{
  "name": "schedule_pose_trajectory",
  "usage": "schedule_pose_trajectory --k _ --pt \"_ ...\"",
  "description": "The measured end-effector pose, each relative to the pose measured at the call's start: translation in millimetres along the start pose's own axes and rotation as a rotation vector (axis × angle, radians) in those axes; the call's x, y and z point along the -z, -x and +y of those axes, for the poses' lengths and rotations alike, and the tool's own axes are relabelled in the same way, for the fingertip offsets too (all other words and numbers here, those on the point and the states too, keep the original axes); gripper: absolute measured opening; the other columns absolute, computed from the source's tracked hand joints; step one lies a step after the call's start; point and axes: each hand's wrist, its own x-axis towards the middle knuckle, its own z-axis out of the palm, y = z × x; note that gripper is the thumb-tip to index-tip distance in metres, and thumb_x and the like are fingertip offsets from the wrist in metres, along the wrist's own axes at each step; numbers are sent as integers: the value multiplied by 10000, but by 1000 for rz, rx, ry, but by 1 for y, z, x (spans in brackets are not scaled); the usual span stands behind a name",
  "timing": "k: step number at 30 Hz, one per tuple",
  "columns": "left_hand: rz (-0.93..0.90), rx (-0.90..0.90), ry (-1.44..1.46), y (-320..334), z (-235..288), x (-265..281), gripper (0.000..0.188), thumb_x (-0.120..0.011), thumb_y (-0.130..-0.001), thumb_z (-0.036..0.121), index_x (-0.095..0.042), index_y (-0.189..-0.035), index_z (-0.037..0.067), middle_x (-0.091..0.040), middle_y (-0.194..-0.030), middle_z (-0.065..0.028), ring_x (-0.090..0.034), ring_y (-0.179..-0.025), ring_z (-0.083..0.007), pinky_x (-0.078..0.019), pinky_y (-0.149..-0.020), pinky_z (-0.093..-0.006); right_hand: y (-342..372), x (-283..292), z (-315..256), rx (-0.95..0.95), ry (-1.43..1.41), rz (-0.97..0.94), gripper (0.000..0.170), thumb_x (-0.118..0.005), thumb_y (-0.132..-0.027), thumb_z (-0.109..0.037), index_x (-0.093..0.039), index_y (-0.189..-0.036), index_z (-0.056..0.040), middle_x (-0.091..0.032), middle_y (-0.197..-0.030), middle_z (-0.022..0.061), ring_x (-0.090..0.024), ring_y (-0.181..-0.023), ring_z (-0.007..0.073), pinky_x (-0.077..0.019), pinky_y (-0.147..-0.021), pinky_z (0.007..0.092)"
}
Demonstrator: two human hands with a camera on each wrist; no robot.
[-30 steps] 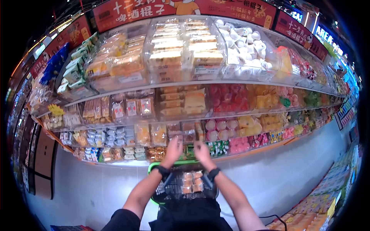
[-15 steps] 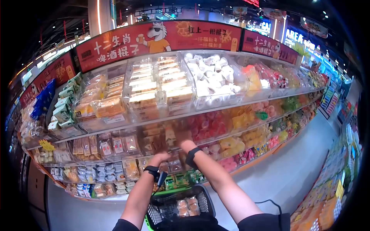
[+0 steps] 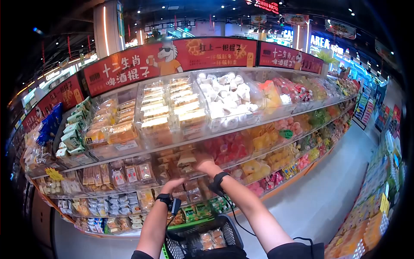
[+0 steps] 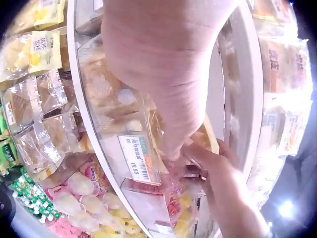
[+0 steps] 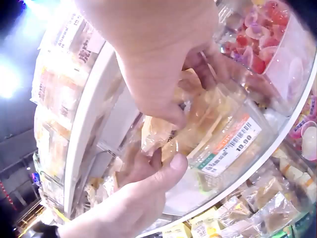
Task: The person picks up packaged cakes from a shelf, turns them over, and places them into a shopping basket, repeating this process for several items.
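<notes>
You have your right hand (image 3: 206,165) reaching into the clear bin (image 5: 183,201), thumb and fingers closed around a wrapped snack (image 5: 157,133) just inside the bin's front. Your left hand (image 3: 174,184) comes in from the bin's left, fingers touching the snack's lower end, thumb apart; you probably use it to steady the loose wrapper, though whether it grips, you can't tell. The price label (image 5: 230,145) sits flat on the bin's front, presumably so it reads from outside. The shopping basket (image 3: 231,230) is below the bin, close against your body, which likely leaves both hands free; wrapped buns (image 3: 212,240) lie inside it.
</notes>
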Motion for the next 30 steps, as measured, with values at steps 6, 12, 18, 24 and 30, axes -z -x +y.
schedule_pose_trajectory --k 6,12,18,24,30 --pt "419 -230 -83 9 -5 -12 876 -708 -752 324 -179 -1366 -9 -568 -1120 -176 -581 -977 -249 -464 -864 -349 23 26 -13 17 -195 -68 542 -742 -625 -299 -588 -1042 13 -607 -990 252 -597 -913 383 -487 -799 390" --pt "707 -678 -574 73 86 -40 710 -782 -650 195 -433 -1249 38 -489 -1243 -164 -531 -1089 -289 -435 -915 -356 74 71 -34 41 -615 -371 563 -759 -688 -343 -574 -1083 13 -630 -941 118 -604 -843 179 -491 -710 299" --pt "648 -510 -129 95 79 -45 415 -743 -725 184 -539 -1040 8 -628 -926 -91 -608 -843 -191 -486 -735 -301 94 78 -39 -65 -930 -457 474 -726 -767 -308 -560 -1077 10 -602 -960 48 -564 -786 90 -488 -643 245" --pt "634 -190 444 123 82 -62 369 -546 -890 378 -544 -996 25 -602 -770 -49 -547 -534 -100 -422 -409 -225 112 50 -48 110 -780 -320 464 -656 -835 -339 -538 -1101 23 -608 -966 54 -553 -873 111 -466 -756 261" --pt "659 -137 445 116 56 -76 588 -323 -938 528 -555 -1049 0 -610 -782 -68 -551 -503 -121 -416 -365 -241 129 14 -51 -29 -1010 -296 502 -535 -900 -408 -521 -1184 6 -608 -989 55 -536 -884 97 -466 -727 255"
